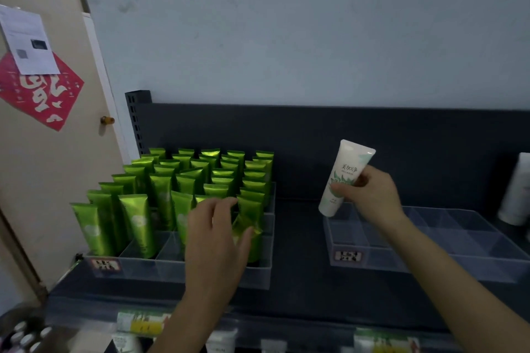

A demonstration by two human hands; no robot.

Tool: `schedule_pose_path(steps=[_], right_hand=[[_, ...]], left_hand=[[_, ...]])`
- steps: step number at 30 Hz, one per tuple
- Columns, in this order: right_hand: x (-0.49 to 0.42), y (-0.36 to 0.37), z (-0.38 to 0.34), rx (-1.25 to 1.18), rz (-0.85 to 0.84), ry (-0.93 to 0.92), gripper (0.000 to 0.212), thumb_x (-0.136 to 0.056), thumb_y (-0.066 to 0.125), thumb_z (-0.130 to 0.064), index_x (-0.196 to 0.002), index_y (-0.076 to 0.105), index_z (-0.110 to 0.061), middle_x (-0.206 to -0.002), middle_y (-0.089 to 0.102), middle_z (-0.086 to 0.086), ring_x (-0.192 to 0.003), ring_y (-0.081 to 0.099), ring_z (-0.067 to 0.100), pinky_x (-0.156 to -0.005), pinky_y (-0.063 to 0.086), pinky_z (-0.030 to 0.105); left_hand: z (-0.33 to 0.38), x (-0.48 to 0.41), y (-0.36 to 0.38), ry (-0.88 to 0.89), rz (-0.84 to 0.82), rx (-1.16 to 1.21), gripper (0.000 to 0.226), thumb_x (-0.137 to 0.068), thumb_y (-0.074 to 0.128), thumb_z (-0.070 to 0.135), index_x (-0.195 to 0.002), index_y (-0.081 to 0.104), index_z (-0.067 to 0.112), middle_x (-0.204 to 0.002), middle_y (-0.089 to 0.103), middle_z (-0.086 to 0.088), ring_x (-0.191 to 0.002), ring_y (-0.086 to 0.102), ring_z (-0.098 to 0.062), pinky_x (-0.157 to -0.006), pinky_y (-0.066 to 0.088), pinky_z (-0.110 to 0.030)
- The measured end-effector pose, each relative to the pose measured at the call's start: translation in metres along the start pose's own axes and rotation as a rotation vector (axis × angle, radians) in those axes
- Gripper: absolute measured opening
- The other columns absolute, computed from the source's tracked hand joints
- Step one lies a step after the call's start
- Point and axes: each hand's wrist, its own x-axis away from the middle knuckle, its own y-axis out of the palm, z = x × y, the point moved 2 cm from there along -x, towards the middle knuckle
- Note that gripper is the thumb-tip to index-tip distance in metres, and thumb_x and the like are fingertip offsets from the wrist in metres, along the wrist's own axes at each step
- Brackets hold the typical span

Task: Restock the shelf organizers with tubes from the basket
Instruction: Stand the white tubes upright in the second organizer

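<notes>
As right hand (371, 195) grips it, white tube (345, 173) tilts.

White tube (345, 178) tilted, cap down, over clear right organizer (381, 262) — green tubes (160, 192) stand packed in left organizer (169, 269).

On the dark shelf (298, 238), the right grip (370, 195) holds a white tube (344, 175), slightly tilted, above the rear left corner of a clear organizer (473, 243). The left grip (215, 232), fingers spread and relaxed, lies over the front right part of a second organizer (177, 269) packed with upright green tubes (183, 180), its thumb beside one tilted green tube (246, 226).
</notes>
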Motion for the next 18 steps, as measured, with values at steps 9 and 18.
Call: schedule_pose_path(steps=[9, 18], right_hand=[[-0.016, -0.005, 0.02, -0.017, 0.049, 0.042, 0.027, -0.074, 0.075, -0.003, -0.097, 0.065, -0.013, -0.09, 0.067, -0.004, -0.085, 0.065, 0.012, -0.067, 0.052, 0.026], [-0.017, 0.004, 0.02, -0.032, 0.036, 0.031, 0.026, -0.073, 0.075, -0.001, -0.096, 0.065, -0.01, -0.091, 0.069, 0.002, -0.084, 0.067, 0.016, -0.07, 0.055, 0.032]], left_hand=[[-0.024, -0.001, 0.006, 0.046, -0.201, 0.027, 0.061, -0.057, 0.089, 0.021, -0.112, 0.065, 0.011, -0.099, 0.063, -0.006, -0.096, 0.05, -0.018, -0.077, 0.044, -0.028], [-0.021, -0.004, 0.0, -0.118, -0.209, -0.079, 0.066, -0.075, 0.073, 0.029, -0.133, 0.046, 0.014, -0.11, 0.062, -0.005, -0.089, 0.062, -0.026, -0.058, 0.045, -0.031]])
